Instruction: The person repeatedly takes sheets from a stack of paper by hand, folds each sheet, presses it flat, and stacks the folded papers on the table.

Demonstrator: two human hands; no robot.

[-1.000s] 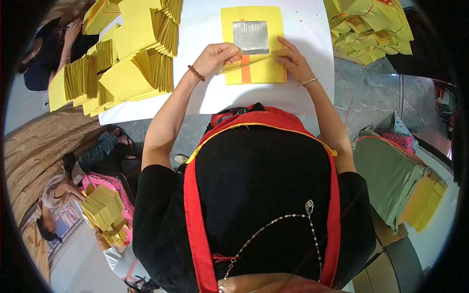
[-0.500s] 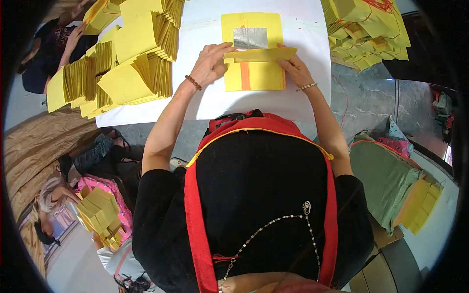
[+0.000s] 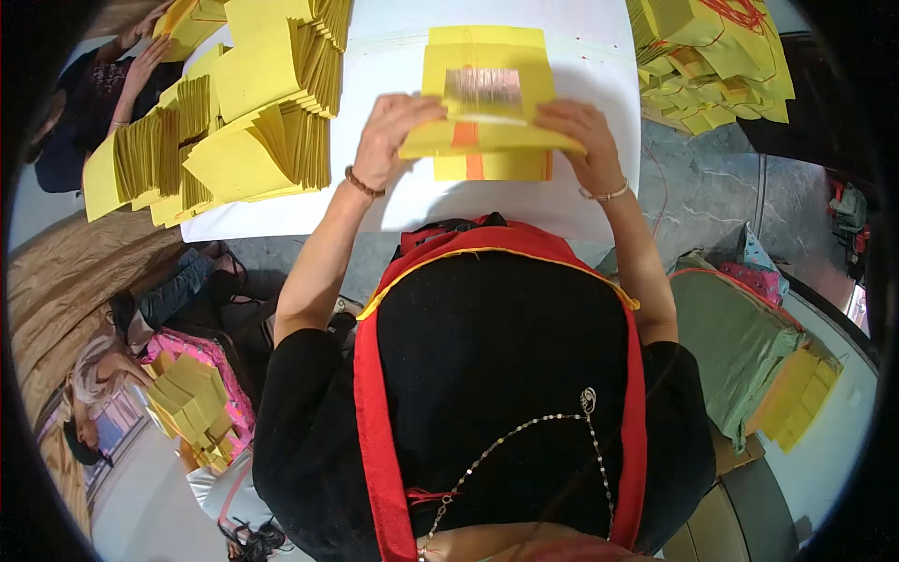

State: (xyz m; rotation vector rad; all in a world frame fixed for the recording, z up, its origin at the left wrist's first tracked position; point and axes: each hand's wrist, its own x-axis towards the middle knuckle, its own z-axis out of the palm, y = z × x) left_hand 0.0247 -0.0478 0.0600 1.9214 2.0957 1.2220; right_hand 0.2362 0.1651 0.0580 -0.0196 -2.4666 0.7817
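Observation:
On the white table (image 3: pixel 393 206), in front of me, lies yellow paper with orange stripes. A loose upper yellow sheet (image 3: pixel 487 56) bears a silvery, shiny rectangle (image 3: pixel 480 85). Its near edge curls up into a raised strip (image 3: pixel 496 140) above the lower yellow paper (image 3: pixel 513 170). My left hand (image 3: pixel 389 131) is closed on the left end of that strip, fingers bent over it. At the opposite end my right hand (image 3: pixel 582 140) grips the sheet likewise, its fingers slightly blurred. Both thumbs are mostly hidden.
Fanned stacks of folded yellow paper (image 3: pixel 272 140) fill the table's left side. More yellow bundles (image 3: pixel 716 66) with red string stand at the right. A person's hands (image 3: pixel 145 64) hold yellow paper at the far left. A green wrapped bundle (image 3: pixel 735 347) sits low on the right.
Both hands have come a little nearer to me and farther apart. The raised strip has moved nearer with them, and more of the upper sheet around the silvery rectangle shows.

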